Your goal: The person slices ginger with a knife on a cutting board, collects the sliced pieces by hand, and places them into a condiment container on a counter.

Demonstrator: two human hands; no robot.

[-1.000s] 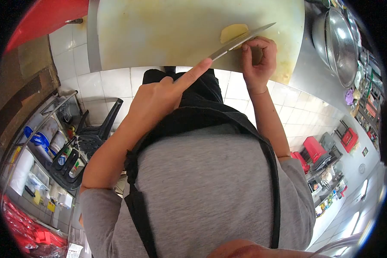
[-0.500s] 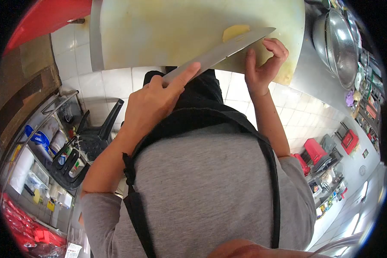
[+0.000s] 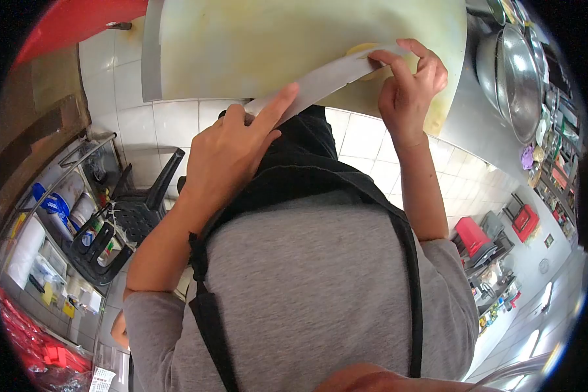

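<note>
My left hand (image 3: 232, 147) is closed round the handle end of a large kitchen knife (image 3: 326, 80), its index finger stretched along the blade. The blade slants up to the right over a pale, yellow-stained cutting board (image 3: 255, 46). A thin yellow slice (image 3: 361, 48) shows past the blade's far edge; the blade covers much of it, and I cannot tell what food it is. At the tip end, my right hand (image 3: 411, 88) has its fingers apart, bent, with fingertips on or just over the blade. No object shows in that hand.
Metal bowls and a strainer (image 3: 521, 75) stand on the steel counter (image 3: 473, 98) at the right. A black plastic stool (image 3: 140, 219) is on the tiled floor to the left, beside a rack (image 3: 49, 225) of supplies. Something red (image 3: 78, 23) fills the upper left corner.
My right hand has moved up and left, its fingers now reaching over the blade near the tip. The knife has shifted and turned, covering more of the yellow slice.
</note>
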